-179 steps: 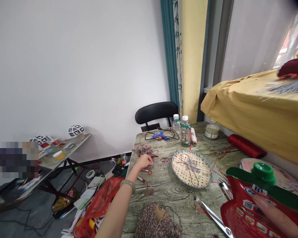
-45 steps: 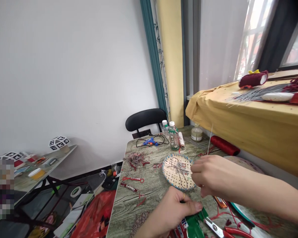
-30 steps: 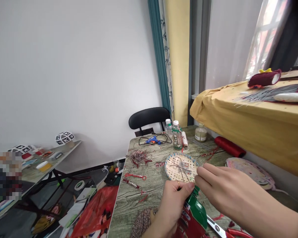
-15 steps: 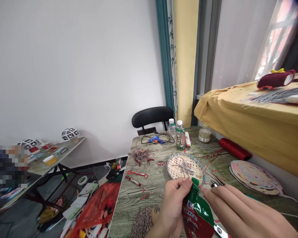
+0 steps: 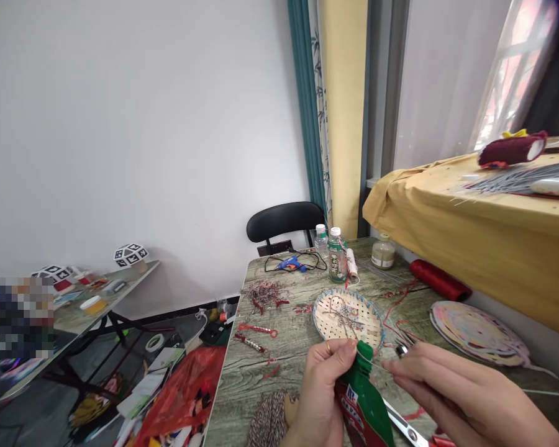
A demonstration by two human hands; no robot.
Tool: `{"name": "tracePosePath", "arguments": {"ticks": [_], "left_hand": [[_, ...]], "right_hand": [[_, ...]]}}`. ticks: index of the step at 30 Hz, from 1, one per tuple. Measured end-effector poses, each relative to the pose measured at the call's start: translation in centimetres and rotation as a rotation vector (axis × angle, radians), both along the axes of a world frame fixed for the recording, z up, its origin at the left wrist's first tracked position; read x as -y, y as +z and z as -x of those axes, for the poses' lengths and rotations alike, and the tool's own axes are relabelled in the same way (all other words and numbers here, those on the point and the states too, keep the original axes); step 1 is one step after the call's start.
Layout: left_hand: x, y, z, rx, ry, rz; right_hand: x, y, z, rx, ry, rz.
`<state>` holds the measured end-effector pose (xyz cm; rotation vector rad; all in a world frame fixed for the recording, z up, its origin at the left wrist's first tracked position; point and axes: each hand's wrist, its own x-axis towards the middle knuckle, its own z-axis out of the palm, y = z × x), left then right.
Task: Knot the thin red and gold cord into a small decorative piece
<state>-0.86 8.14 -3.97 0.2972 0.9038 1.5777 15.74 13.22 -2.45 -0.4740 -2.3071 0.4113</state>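
A green and red spouted sauce pouch (image 5: 364,413) stands upright in my left hand (image 5: 323,379), whose thumb and fingers close round its green neck at the cap. A thin pale cord (image 5: 367,360) runs across the neck toward my right hand (image 5: 466,388). The fingertips of that hand are pinched together on the cord's end, just right of the pouch. Beside those fingers shows a small dark, shiny object, mostly hidden. Below lie scissors (image 5: 406,425), partly behind the pouch. Just beyond my hands is a round woven tray (image 5: 323,326) with beaded strings in it.
On the wood-grain table are a blue glue gun (image 5: 291,264), plastic bottles (image 5: 338,257), a glass jar (image 5: 382,253), a red roll (image 5: 440,280), a coiled pastel mat (image 5: 477,332) and beaded red cords (image 5: 251,343). A yarn ball (image 5: 270,419) lies near my left wrist.
The pouch has tilted slightly and sunk a little, with my left hand on its neck. My right hand has drawn slightly away to the right, and more of the scissors shows.
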Motion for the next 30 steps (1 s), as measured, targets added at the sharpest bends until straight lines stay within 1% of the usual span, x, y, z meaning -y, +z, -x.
{"name": "tracePosePath", "arguments": {"ticks": [2, 5, 10, 14, 17, 20, 22, 24, 26, 30], "left_hand": [[0.1, -0.1, 0.1, 0.006, -0.010, 0.014], [0.0, -0.5, 0.2, 0.003, -0.086, 0.003], [-0.8, -1.3, 0.5, -0.020, -0.262, -0.061], [-1.1, -1.5, 0.6, 0.005, -0.350, -0.112], [-0.9, -1.3, 0.6, 0.032, -0.411, -0.141], [-0.6, -1.0, 0.3, 0.069, -0.481, -0.164], [-0.5, -0.8, 0.0, 0.096, -0.535, -0.176], [-0.7, -0.9, -0.1, 0.119, -0.590, -0.188], [-1.2, -1.7, -0.3, 0.135, -0.640, -0.204], [-2.4, -4.2, -0.5, 0.132, -0.755, -0.247]], "right_hand": [[-0.4, 0.4, -0.1, 0.023, 0.027, 0.170], [-1.0, 0.8, -0.2, 0.102, 0.033, 0.371], [-2.2, 0.7, -0.4, 0.176, 0.117, 0.600], [-2.8, 0.6, -0.4, 0.202, 0.176, 0.714], [-3.0, 0.9, -0.3, 0.190, 0.186, 0.738], [-3.4, 1.4, -0.1, 0.179, 0.184, 0.706], [-3.8, 1.6, 0.2, 0.176, 0.213, 0.685], [-4.3, 1.7, 0.4, 0.173, 0.244, 0.661], [-4.8, 1.6, 0.6, 0.171, 0.265, 0.638], [-5.7, 1.7, 1.0, 0.178, 0.323, 0.567]]}}
